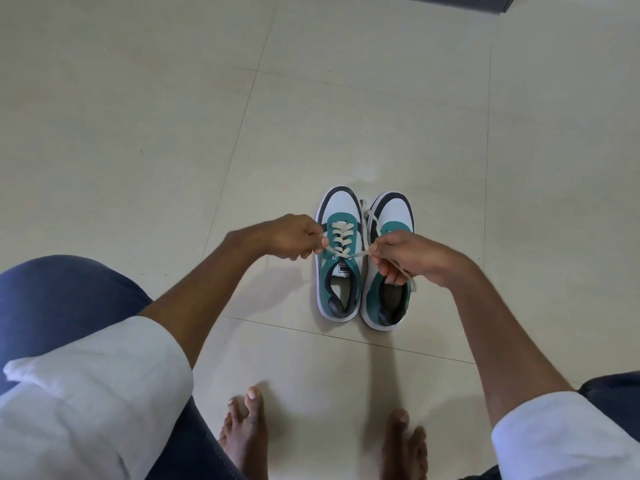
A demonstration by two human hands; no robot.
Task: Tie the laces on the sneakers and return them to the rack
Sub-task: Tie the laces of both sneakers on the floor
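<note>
Two teal, white and black sneakers stand side by side on the tiled floor, toes pointing away from me. The left sneaker has cream laces crossed up its front. My left hand pinches one lace end at the shoe's left side. My right hand pinches the other end, pulled across over the right sneaker, with the loose tail trailing below my fingers. The right sneaker's own laces lie loose between the two toes. No rack is in view.
Pale floor tiles stretch all around the shoes. My bare feet rest just below the sneakers, with my knees in blue trousers at the left and right edges. A dark object's corner shows at the top edge.
</note>
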